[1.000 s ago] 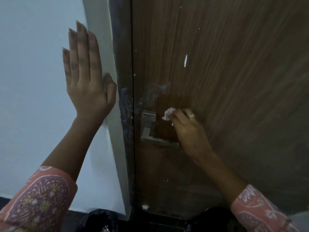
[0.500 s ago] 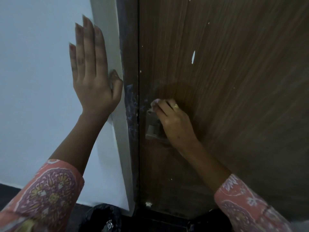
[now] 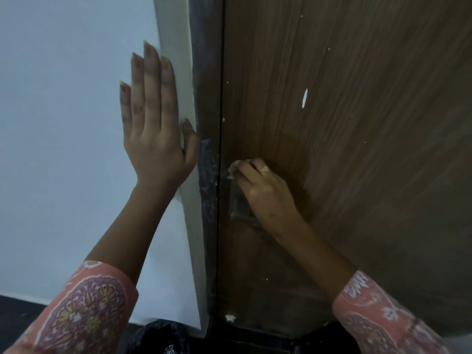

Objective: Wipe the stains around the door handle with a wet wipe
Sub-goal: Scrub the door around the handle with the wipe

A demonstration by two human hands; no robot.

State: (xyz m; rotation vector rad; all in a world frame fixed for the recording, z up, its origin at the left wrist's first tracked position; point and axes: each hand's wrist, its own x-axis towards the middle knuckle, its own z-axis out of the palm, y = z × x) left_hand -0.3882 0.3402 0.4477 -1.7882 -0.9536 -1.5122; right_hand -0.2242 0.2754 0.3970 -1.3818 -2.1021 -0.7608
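Right hand [image 3: 265, 192] is closed, fingers curled over a wet wipe [image 3: 233, 170]; only a small pale wad of it shows past the fingertips. I've got it pressed on the door [image 3: 357, 149] just above the door handle [image 3: 240, 208], right by the door's edge. The hand covers most of the handle; I see only part of the metal plate under the knuckles. There's a ring on one finger.

Left hand [image 3: 155, 134] is spread flat, fingers together and pointing up, palm on the white wall [image 3: 63, 123] left of the handle. Its thumb lies on the pale corner next to the dark door frame [image 3: 207, 175].

The frame beside the handle has whitish scuffs. The door around the handle looks darker than the rest. White flecks dot the door up and right of the handle, one of them a long streak [image 3: 304, 98]. Patterned pink sleeves [image 3: 86, 310] cover both forearms.
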